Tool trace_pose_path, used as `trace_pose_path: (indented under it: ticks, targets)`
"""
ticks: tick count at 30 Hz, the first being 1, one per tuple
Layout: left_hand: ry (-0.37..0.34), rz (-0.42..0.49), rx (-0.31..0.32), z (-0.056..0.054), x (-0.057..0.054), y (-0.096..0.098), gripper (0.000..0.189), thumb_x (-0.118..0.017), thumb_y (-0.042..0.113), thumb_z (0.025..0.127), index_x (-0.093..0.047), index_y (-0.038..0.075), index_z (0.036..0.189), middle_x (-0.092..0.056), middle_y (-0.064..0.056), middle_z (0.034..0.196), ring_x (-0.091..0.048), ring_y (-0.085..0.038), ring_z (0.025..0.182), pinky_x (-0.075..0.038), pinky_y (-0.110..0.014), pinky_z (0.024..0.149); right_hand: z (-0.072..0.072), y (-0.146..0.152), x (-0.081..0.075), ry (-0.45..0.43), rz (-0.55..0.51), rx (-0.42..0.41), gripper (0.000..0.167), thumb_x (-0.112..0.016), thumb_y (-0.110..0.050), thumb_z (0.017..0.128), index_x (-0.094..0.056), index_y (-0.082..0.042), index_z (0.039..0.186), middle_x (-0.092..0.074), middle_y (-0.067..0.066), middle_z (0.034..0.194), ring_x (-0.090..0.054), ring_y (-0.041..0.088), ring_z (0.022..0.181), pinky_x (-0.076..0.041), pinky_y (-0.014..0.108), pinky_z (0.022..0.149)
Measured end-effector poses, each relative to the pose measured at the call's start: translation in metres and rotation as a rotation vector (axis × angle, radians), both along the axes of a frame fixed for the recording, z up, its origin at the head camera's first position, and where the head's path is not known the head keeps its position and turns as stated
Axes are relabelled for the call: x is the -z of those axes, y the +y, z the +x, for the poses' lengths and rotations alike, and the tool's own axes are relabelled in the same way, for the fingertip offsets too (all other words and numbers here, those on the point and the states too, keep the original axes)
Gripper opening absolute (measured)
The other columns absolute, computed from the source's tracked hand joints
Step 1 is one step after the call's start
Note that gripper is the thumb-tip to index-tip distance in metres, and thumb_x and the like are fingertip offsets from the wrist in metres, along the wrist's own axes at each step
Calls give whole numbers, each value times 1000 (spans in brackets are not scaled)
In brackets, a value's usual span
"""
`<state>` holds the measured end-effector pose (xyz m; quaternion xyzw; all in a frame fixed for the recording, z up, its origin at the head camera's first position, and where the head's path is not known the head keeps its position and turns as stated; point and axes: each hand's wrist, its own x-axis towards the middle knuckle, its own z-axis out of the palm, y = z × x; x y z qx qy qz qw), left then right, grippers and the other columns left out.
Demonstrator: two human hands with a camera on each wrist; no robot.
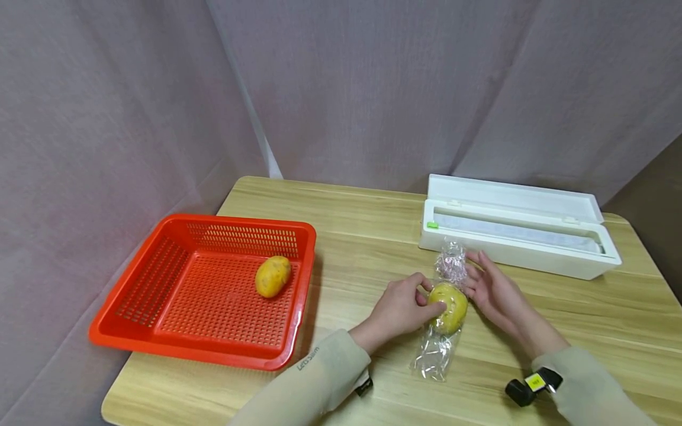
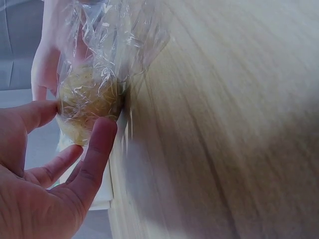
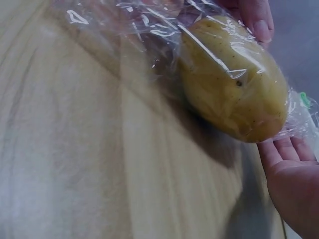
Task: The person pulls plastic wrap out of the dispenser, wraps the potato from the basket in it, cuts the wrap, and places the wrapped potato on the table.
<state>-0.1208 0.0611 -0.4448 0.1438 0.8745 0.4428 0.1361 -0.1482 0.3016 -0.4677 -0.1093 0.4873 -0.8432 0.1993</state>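
Observation:
A yellow potato (image 1: 449,309) lies in clear plastic wrap (image 1: 433,358), whose loose ends stretch out on both sides of it. My left hand (image 1: 398,307) holds this potato from the left, thumb and fingers against its sides, as the left wrist view also shows around the wrapped potato (image 2: 88,102). On the other side, my right hand (image 1: 492,291) has its fingers extended at the far, crumpled end of the wrap. In the right wrist view those fingers of my right hand (image 3: 294,184) go partly out of sight behind the film beside the potato (image 3: 232,79).
A red plastic basket (image 1: 193,354) stands at the left of the wooden table (image 1: 367,236), with an unwrapped potato (image 1: 273,276) inside. At the back right is a white wrap dispenser box (image 1: 511,251) with its lid raised, a roll inside and a green slider (image 1: 432,225).

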Motion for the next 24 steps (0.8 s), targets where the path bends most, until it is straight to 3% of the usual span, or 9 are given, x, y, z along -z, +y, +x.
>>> trace_pose_path:
  ticks: [5, 15, 24]
  targets:
    - [-8, 6, -8, 0, 0, 0, 30, -85, 33, 93, -68, 15, 111, -63, 11, 80, -58, -4, 67, -50, -20, 61, -4, -3, -6, 47, -4, -2, 44, -29, -35, 119, -57, -12, 144, -68, 4, 141, -67, 17, 128, -50, 29, 109]
    - [-59, 50, -56, -3, 4, -2, 32, -87, 34, 90, -69, 16, 109, -67, 9, 84, -60, -3, 72, -52, -21, 64, 2, -7, -20, 160, 290, 51, 44, -26, -36, 119, -61, -17, 137, -69, -7, 134, -68, 10, 120, -53, 22, 104]
    - [-91, 85, -83, -3, 5, -2, 32, -88, 34, 89, -71, 15, 109, -67, 9, 81, -61, -4, 69, -52, -22, 62, 18, -18, -28, 423, 628, 84, 56, -26, -28, 120, -50, 16, 145, -64, -20, 141, -62, -4, 126, -46, 14, 104]
